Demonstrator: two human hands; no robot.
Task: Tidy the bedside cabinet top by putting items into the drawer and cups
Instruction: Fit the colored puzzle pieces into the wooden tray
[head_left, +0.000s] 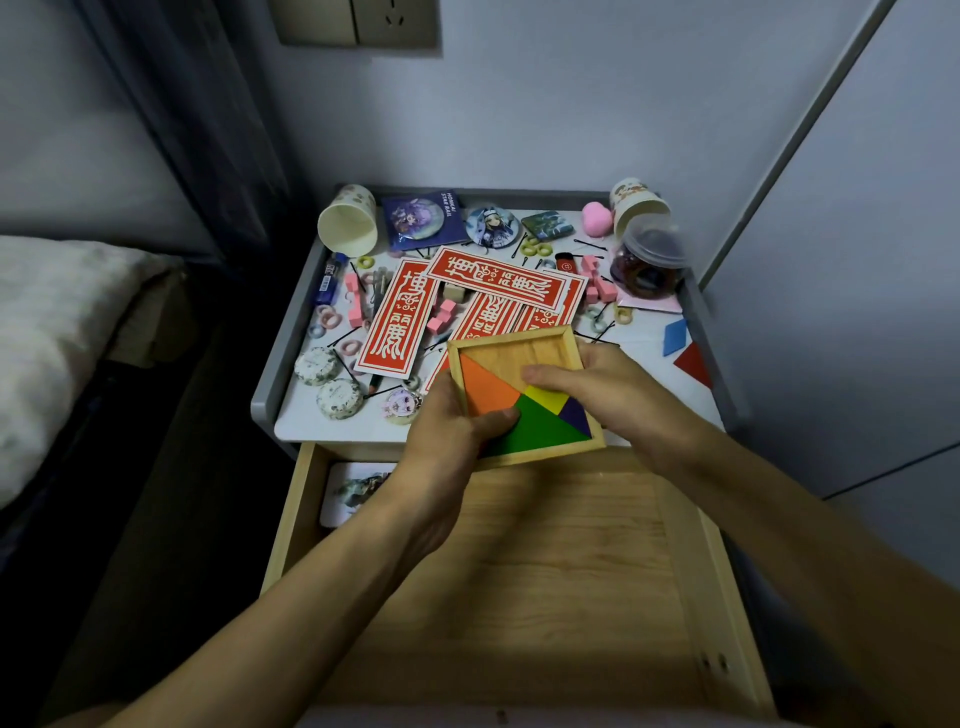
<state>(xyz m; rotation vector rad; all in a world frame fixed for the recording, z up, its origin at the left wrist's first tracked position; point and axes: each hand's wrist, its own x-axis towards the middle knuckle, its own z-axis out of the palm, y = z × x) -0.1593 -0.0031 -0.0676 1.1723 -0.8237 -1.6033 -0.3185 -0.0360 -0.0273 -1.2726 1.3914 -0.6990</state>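
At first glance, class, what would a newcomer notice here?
The puzzle tray of bright coloured pieces, held by the left hand and right hand over the open drawer. Behind it, red paper strips sprawl across the cabinet top; a paper cup lies tipped at its back left corner.

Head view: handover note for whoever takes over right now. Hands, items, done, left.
Left hand grips the tangram tray at its near-left edge; right hand holds its right side, above the open drawer.
Done: drawer open, one card inside; tray part-filled.
Left: blue piece and red piece loose on the cabinet top, plus red cards, badges, hair ties; left cup and right cup lie tipped.
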